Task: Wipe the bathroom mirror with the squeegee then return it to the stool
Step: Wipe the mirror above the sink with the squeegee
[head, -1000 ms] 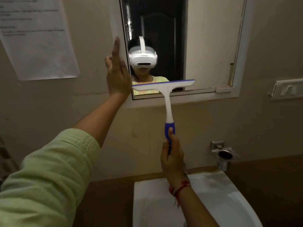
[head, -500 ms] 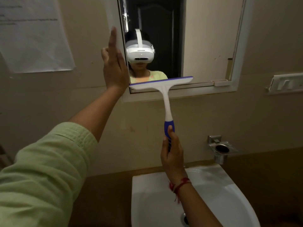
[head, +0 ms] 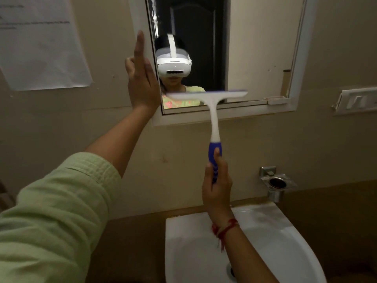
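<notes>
A white squeegee (head: 212,103) with a blue grip stands upright, its blade lying level against the lower part of the mirror (head: 259,48). My right hand (head: 216,186) is closed around the blue grip, below the mirror and above the basin. My left hand (head: 140,78) is raised flat with fingers apart, resting on the mirror's white frame at its left edge. The mirror reflects a person wearing a white headset. No stool is in view.
A white wash basin (head: 265,242) sits directly below my right hand. A chrome holder (head: 275,182) is fixed to the wall at the right, a switch plate (head: 359,101) above it. A paper sheet (head: 40,43) hangs on the wall at the left.
The squeegee blade has stayed near the mirror's lower edge while the view shifted slightly. Both hands keep the same pose.
</notes>
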Demonstrator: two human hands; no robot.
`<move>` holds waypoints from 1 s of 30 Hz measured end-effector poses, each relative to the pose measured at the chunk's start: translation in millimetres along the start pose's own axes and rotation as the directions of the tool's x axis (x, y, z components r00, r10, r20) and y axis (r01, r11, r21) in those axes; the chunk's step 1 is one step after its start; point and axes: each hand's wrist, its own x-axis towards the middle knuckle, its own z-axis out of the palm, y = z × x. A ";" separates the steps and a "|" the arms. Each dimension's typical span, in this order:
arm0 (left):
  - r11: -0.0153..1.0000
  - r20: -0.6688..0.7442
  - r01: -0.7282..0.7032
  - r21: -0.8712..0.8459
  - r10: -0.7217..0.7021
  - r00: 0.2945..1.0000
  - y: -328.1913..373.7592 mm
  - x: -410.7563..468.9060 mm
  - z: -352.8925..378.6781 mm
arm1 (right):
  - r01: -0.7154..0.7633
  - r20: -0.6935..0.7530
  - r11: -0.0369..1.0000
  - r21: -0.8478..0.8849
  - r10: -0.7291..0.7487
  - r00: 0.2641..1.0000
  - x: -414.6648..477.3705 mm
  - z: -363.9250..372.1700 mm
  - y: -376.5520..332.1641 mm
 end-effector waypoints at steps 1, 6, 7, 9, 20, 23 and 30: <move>1.000 0.004 0.006 -0.004 -0.006 1.000 -0.2 -0.2 0.1 | -0.006 -0.017 1.000 0.029 0.007 1.000 11.8 2.8 -6.8; 1.000 -0.001 0.013 -0.026 -0.013 1.000 0.7 0.3 1.0 | 0.040 -0.019 0.999 -0.020 -0.040 0.999 31.1 2.3 -10.8; 1.000 -0.001 0.012 -0.026 -0.012 1.000 0.7 0.3 0.8 | 0.055 0.012 0.997 -0.050 -0.054 0.998 20.8 0.3 -5.5; 1.000 -0.005 0.016 -0.022 -0.016 1.000 0.3 0.0 0.4 | 0.060 0.079 0.994 -0.091 -0.053 0.995 -6.4 -3.6 5.1; 1.000 -0.009 0.004 -0.024 -0.004 1.000 0.6 -1.3 -0.8 | 0.040 0.080 0.994 -0.098 -0.033 0.996 0.9 -10.5 1.1; 0.999 -0.002 0.004 -0.049 -0.004 1.000 -0.6 -1.1 0.7 | 0.005 0.098 0.995 -0.098 0.005 0.995 -12.0 -10.0 2.5; 0.998 -0.007 -0.032 -0.046 0.032 0.999 -0.4 -2.2 2.3 | -0.018 0.060 0.997 -0.072 0.022 0.998 0.7 -11.8 -8.7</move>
